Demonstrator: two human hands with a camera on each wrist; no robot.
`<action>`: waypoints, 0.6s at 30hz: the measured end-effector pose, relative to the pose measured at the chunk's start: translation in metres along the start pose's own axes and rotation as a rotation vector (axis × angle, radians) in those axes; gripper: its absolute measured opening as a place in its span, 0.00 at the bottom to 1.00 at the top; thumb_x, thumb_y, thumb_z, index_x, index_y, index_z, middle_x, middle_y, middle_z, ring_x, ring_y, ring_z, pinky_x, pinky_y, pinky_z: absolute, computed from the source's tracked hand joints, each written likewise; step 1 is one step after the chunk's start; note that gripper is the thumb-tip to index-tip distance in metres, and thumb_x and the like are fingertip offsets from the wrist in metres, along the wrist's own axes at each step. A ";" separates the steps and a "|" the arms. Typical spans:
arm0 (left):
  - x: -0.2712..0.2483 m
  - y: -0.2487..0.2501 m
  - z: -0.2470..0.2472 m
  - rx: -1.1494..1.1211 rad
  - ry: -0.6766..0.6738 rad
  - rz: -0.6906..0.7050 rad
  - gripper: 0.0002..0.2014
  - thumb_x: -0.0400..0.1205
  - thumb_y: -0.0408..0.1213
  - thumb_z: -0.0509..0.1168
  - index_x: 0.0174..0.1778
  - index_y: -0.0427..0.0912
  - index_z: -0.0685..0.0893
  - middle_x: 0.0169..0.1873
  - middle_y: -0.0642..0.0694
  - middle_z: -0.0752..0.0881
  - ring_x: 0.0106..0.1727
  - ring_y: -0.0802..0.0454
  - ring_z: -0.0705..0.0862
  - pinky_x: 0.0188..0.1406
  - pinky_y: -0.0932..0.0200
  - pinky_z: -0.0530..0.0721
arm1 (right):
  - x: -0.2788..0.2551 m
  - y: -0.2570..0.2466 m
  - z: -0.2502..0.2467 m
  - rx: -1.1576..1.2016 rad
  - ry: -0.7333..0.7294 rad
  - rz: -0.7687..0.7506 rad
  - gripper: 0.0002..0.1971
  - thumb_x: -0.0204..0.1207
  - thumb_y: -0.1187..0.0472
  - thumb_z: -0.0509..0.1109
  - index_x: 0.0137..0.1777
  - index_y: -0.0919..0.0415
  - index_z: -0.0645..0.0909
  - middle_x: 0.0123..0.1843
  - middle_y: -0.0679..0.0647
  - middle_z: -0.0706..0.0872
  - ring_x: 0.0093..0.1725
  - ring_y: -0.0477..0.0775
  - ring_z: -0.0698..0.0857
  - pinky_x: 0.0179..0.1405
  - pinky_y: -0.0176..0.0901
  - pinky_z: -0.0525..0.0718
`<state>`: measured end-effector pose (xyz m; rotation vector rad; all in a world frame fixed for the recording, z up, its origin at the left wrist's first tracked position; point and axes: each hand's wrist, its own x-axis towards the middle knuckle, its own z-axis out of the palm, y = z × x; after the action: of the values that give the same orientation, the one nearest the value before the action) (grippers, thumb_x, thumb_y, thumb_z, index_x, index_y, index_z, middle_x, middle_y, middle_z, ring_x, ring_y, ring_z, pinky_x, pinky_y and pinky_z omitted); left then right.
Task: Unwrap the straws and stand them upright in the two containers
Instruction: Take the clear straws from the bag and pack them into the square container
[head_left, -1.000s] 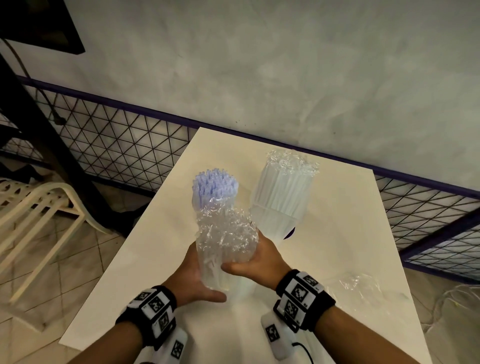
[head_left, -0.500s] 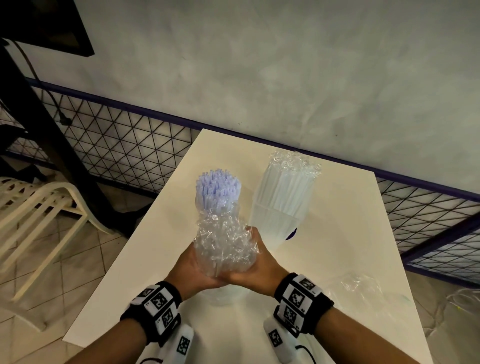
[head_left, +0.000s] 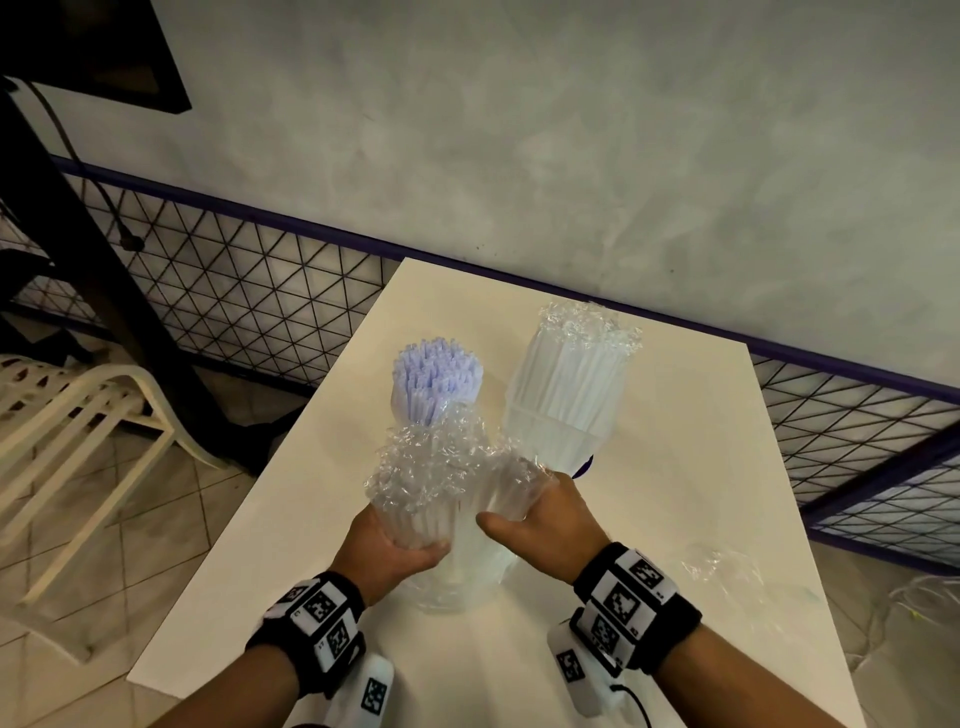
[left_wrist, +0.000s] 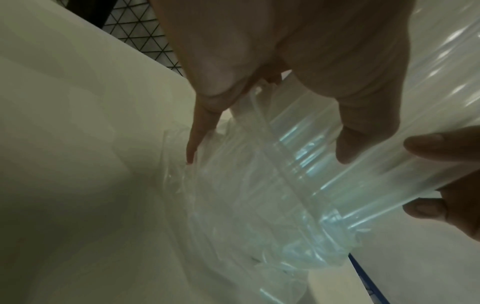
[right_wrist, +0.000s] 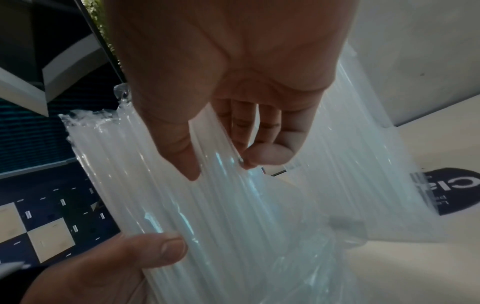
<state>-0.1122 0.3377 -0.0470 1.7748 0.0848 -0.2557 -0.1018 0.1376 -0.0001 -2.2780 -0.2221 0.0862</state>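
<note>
Left hand (head_left: 395, 551) grips straw bundle (head_left: 434, 395) low; right hand (head_left: 545, 514) pinches crumpled wrapper (head_left: 441, 467) beside it, above container (head_left: 457, 577).

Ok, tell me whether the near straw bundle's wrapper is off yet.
Partly: wrapper bunched around the bundle's middle, purple straw tips bare above it.

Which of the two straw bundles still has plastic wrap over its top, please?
The far bundle, standing right of the near bundle, keeps crinkled wrap over its tips; the near one's bluish tips are bare.
</note>
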 end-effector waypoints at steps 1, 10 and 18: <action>0.000 -0.004 -0.001 -0.013 -0.003 -0.013 0.27 0.61 0.30 0.82 0.19 0.48 0.66 0.10 0.57 0.76 0.14 0.66 0.74 0.22 0.74 0.71 | -0.001 0.001 0.000 0.010 0.013 0.012 0.15 0.68 0.57 0.79 0.55 0.53 0.86 0.46 0.47 0.91 0.47 0.44 0.87 0.52 0.39 0.83; 0.009 -0.017 -0.005 -0.025 0.008 -0.003 0.24 0.57 0.42 0.82 0.49 0.48 0.87 0.43 0.52 0.92 0.46 0.58 0.90 0.48 0.64 0.83 | 0.008 0.000 -0.004 0.164 0.110 0.094 0.08 0.67 0.61 0.82 0.40 0.56 0.83 0.36 0.45 0.87 0.37 0.39 0.86 0.38 0.29 0.81; 0.012 -0.023 -0.006 -0.004 0.055 -0.038 0.23 0.56 0.46 0.82 0.44 0.41 0.88 0.39 0.44 0.92 0.43 0.52 0.91 0.46 0.60 0.86 | 0.011 -0.006 -0.007 0.239 0.074 0.098 0.05 0.71 0.64 0.77 0.36 0.57 0.85 0.35 0.47 0.88 0.36 0.42 0.86 0.41 0.32 0.82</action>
<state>-0.1046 0.3479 -0.0697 1.7778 0.1585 -0.2337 -0.0908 0.1389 0.0092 -2.0493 -0.0575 0.0752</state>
